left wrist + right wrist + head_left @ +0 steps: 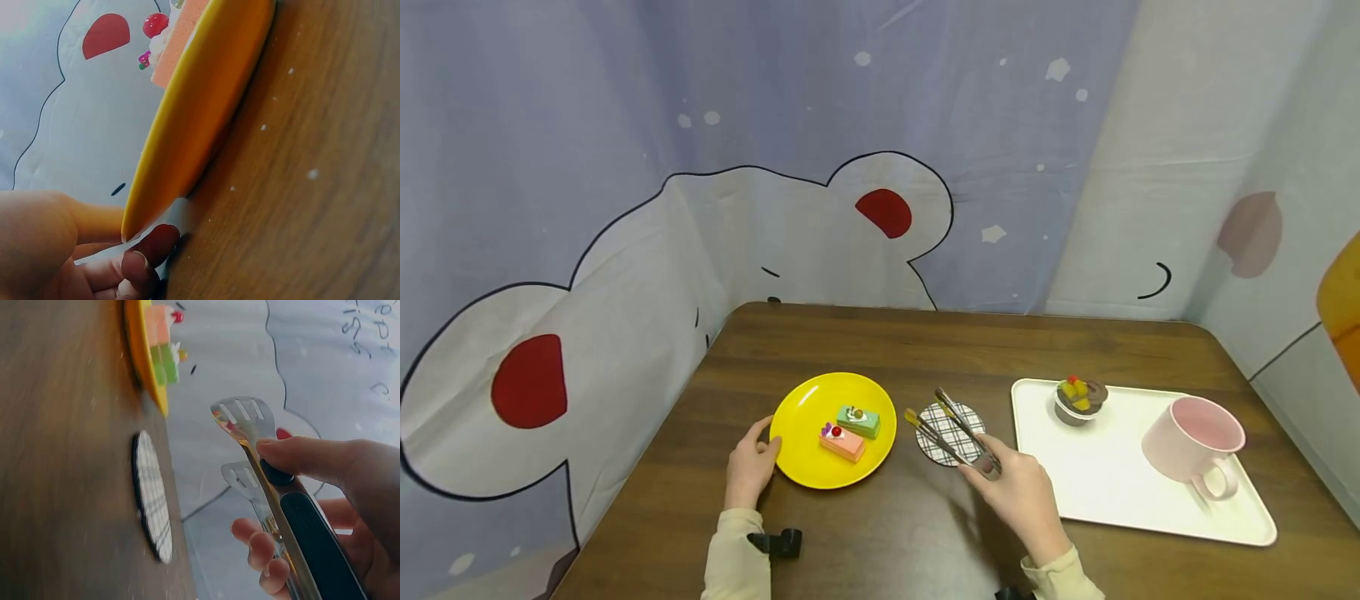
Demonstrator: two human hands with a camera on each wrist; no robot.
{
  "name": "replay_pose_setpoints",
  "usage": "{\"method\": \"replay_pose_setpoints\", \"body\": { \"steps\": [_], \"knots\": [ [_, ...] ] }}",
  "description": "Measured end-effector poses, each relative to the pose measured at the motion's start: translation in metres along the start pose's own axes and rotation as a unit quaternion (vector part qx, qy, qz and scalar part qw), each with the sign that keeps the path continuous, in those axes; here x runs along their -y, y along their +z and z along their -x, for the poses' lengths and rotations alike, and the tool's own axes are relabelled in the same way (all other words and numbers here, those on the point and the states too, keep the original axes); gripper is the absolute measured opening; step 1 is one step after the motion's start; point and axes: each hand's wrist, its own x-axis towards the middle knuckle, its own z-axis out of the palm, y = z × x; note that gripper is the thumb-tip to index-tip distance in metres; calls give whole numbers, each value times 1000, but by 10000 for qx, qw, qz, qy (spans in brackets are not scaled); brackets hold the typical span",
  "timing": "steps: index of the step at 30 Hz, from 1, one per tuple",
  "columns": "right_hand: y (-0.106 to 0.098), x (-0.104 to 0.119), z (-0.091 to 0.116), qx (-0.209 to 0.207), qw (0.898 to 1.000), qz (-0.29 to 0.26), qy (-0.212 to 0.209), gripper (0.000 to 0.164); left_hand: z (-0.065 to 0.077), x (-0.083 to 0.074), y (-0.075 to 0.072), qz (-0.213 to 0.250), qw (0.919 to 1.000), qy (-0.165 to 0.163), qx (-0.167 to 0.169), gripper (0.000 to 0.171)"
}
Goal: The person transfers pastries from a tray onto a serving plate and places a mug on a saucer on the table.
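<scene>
My left hand [751,467] grips the left rim of a yellow plate [805,408], thumb on top and fingers beneath the edge in the left wrist view. Two toy cake slices lie on the plate: a green one [859,422] and a pink one [842,443] topped with a red cherry. In my right hand [1018,496] is a pair of metal tongs [275,487] with slotted tips and dark grips, pinched between thumb and fingers. The tongs' arms stand apart with nothing between the tips, over a round checked coaster [152,494].
A white tray [1097,492] lies on the right of the wooden table [865,533]. On it are a toy cupcake [1078,400] with fruit and chocolate topping and a pink mug [1187,442]. A patterned curtain [1000,167] hangs behind the table.
</scene>
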Motion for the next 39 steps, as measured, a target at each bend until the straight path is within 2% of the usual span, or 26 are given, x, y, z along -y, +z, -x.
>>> {"method": "replay_pose_setpoints", "body": {
  "steps": [8,16,19,26,30,34,39],
  "knots": [
    [-15,-25,10,-205,9987,31,457,42,-1,0,1,14,10000,30,5,50],
    [-38,-43,25,101,9928,230,1174,45,-1,0,2,4,10000,-13,16,50],
    [-47,-49,32,8,9913,357,1269,46,0,-1,2,-33,10000,-6,-8,50],
    [-66,-59,46,-325,9912,437,1206,47,0,-2,0,2,10000,32,-16,50],
    [-75,-67,51,-172,9854,402,1644,52,1,-2,0,-51,9999,76,-77,50],
    [-79,-78,53,-90,9766,413,2107,41,0,-1,-1,-73,9999,75,-43,50],
    [-81,-93,55,-196,9743,457,2197,29,-2,0,-1,-31,9999,83,58,51]
  ]
}}
